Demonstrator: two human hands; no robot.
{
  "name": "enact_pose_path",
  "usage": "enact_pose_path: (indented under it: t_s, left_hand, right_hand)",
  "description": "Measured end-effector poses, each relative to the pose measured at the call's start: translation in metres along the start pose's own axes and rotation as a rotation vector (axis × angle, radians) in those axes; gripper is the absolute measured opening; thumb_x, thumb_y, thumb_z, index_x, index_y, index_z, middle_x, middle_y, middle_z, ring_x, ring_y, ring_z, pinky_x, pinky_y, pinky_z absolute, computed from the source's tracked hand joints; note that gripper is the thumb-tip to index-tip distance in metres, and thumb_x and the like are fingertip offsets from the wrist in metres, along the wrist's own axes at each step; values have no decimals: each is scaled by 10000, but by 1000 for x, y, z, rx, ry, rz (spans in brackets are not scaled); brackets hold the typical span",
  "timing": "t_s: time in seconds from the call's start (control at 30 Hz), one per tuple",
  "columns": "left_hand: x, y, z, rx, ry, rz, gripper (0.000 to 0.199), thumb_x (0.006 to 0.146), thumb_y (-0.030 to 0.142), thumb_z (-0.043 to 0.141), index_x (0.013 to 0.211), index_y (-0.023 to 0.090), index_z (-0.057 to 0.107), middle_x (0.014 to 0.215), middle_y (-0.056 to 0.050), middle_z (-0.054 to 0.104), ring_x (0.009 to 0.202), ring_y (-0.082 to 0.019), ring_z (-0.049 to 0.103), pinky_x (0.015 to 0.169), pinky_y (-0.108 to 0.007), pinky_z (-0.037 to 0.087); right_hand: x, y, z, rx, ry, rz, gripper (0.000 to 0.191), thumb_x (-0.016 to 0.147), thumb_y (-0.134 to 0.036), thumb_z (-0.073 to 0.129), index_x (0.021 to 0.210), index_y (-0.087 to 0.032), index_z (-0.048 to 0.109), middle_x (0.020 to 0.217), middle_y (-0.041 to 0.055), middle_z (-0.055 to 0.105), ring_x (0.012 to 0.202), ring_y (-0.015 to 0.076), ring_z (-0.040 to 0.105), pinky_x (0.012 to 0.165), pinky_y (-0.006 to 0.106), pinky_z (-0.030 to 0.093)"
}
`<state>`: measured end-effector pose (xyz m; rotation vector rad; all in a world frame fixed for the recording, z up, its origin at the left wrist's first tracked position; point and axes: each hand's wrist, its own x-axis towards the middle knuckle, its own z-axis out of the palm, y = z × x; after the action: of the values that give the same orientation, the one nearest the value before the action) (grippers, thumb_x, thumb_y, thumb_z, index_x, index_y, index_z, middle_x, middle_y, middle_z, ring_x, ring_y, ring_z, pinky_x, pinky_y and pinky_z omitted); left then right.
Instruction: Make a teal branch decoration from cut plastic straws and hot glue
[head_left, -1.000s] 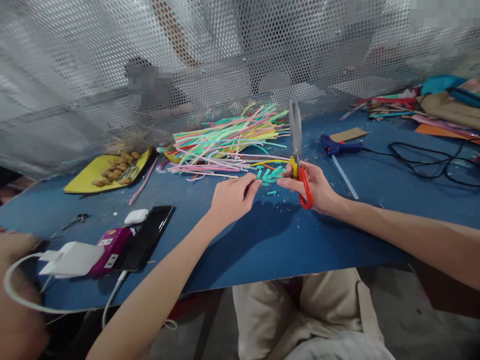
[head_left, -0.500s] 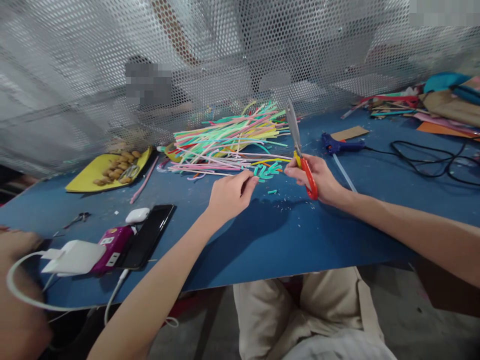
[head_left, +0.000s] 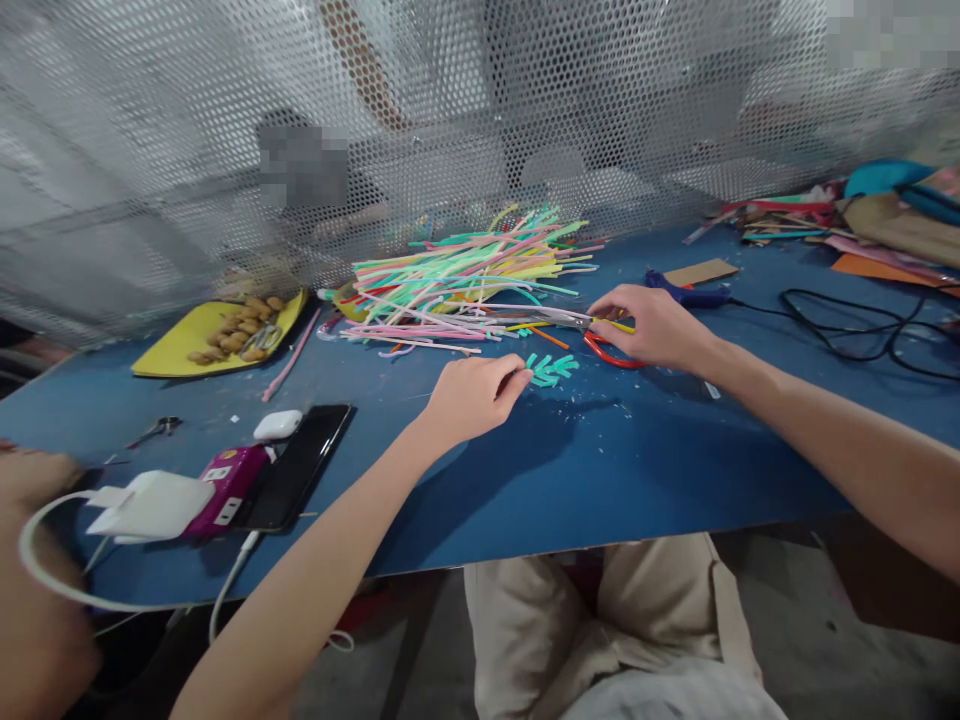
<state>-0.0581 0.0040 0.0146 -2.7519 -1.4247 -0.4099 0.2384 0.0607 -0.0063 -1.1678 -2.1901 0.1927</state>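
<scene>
My left hand (head_left: 480,393) is closed, thumb and fingertips pinched at the left end of a small turquoise pipe cleaner sprig (head_left: 552,371) with short, leaf-like side pieces. My right hand (head_left: 651,326) is curled over the handles of a pair of scissors (head_left: 611,354), red and yellow at the grips. Their blades point left, low over the table beside the loose pipe cleaners. Behind both hands lies a large heap of pastel pipe cleaners (head_left: 465,275). Just beyond my right hand rests a blue glue gun (head_left: 694,295), partly hidden by it.
On the blue table (head_left: 480,510) lie a phone (head_left: 300,470), a white earbud case (head_left: 278,425), a purple power adapter (head_left: 225,490) and a yellow tray (head_left: 176,340) of brown nut-like pieces. A black cable (head_left: 840,325) loops at right. Another person's arm (head_left: 37,560) reaches in at left.
The scissors have swung down from upright to nearly flat, blades pointing left. My left hand and the turquoise sprig have shifted slightly right and toward me.
</scene>
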Motion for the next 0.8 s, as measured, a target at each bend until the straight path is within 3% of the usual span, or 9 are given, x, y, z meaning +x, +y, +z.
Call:
enact_pose_path:
  t_s: [0.13,0.23,0.3,0.57,0.8]
  left_hand:
    - [0,5,-2,-4,-26,17,327,1045,385,424,964,225,698,788,-30,724,706,-178,648,609,-283,320]
    - [0,6,0,15,-26,-2,320,1044,394,431,986,234,702,806,-29,734,712,-184,655,607,-289,314]
    - [0,5,1,28,-21,-21,325,1046,408,426,989,240,698,800,-25,734,701,-188,655,599,-293,300]
    - [-1,6,2,4,21,-8,332,1045,413,429,939,233,687,755,-15,713,660,-171,632,589,-287,301]
    - [-1,4,2,51,77,84,313,1033,396,467,923,224,704,763,-6,729,671,-164,645,594,-296,317]
  right_hand:
    - [-9,-22,9,304,-96,-110,310,925,-413,656,1154,-212,716,1019,67,767,844,203,701,793,343,560]
    - [-15,-30,16,336,-127,-221,440,871,-397,729,1266,-215,658,1074,69,758,865,205,694,812,354,567]
    - [-17,-33,18,339,-109,-239,433,856,-384,747,1241,-206,662,1066,70,755,863,203,688,819,356,568]
    - [-20,-46,26,580,-134,44,310,876,-484,714,959,-186,732,913,62,762,806,197,705,786,349,587]
    - [-21,-48,26,544,-167,87,296,893,-460,680,916,-184,784,847,49,774,758,191,692,701,317,547]
